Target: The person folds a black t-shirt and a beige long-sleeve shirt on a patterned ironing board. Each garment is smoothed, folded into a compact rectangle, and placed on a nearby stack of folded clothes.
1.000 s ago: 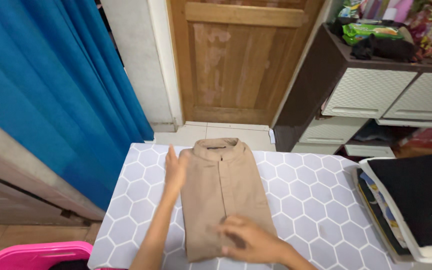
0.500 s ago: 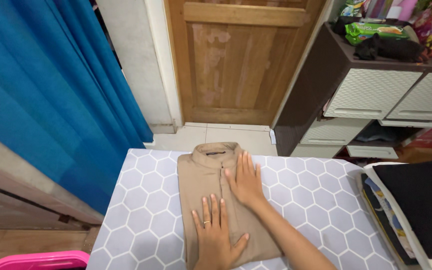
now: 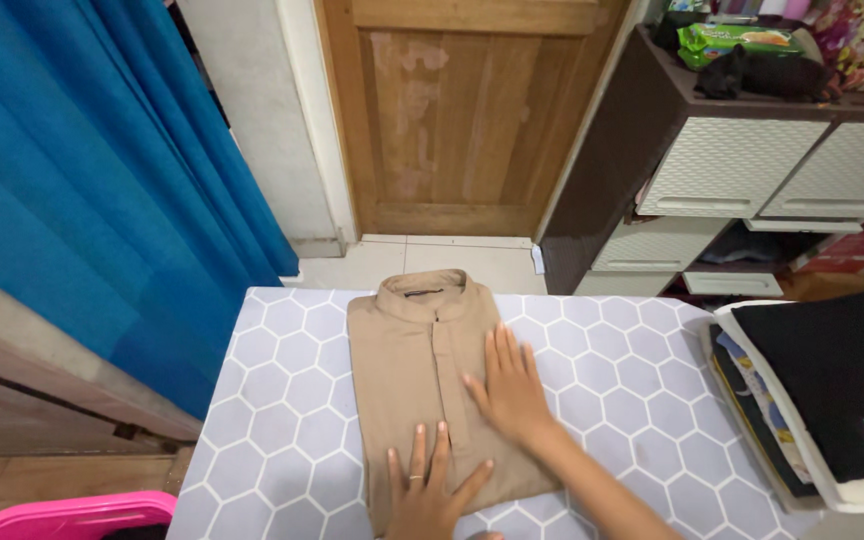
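Observation:
A folded tan shirt (image 3: 407, 370) with a stand-up collar lies on a board covered in a grey-and-white hexagon pattern (image 3: 292, 400). My left hand (image 3: 427, 490) rests flat on the shirt's near edge, fingers spread, a ring on one finger. My right hand (image 3: 510, 385) lies flat, palm down, on the shirt's right side, partly over the board. Neither hand grips anything.
A stack of folded clothes (image 3: 832, 400), black on top, sits at the board's right end. A pink basket (image 3: 72, 510) stands low at the left. A blue curtain (image 3: 82, 170), a wooden door (image 3: 462, 110) and a dark cabinet with white drawers (image 3: 742, 170) lie beyond.
Both hands slid toward me and slightly right along the shirt. A second ago the left hand was at the shirt's left edge and the right at its near end.

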